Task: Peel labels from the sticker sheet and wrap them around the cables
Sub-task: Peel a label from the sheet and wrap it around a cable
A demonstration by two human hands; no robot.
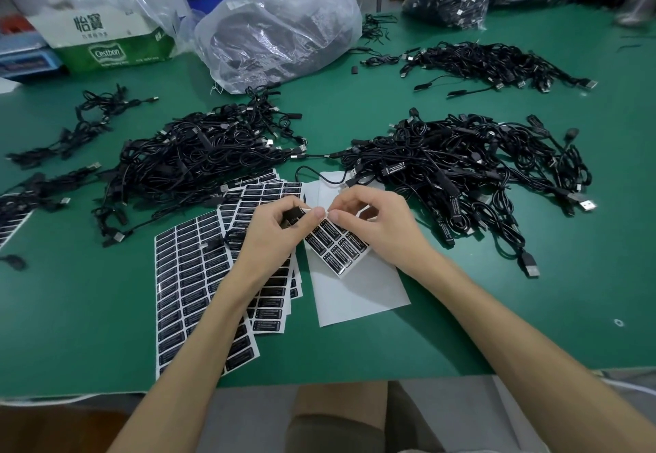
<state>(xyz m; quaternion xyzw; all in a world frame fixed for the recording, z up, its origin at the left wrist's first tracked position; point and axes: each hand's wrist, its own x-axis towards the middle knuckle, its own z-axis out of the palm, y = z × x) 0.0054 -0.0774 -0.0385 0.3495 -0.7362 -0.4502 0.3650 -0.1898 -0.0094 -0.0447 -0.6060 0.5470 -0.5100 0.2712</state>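
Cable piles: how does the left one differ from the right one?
The right pile has labels wrapped on several cables; the left pile shows none. The left pile's near edge meets the stacked sticker sheets; the right pile lies apart from them. Both are tangled black USB cables on the green table.

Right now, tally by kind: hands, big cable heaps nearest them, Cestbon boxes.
Hands: 2, left hand, right hand
Big cable heaps: 2, left heap, right heap
Cestbon box: 1
Total: 5
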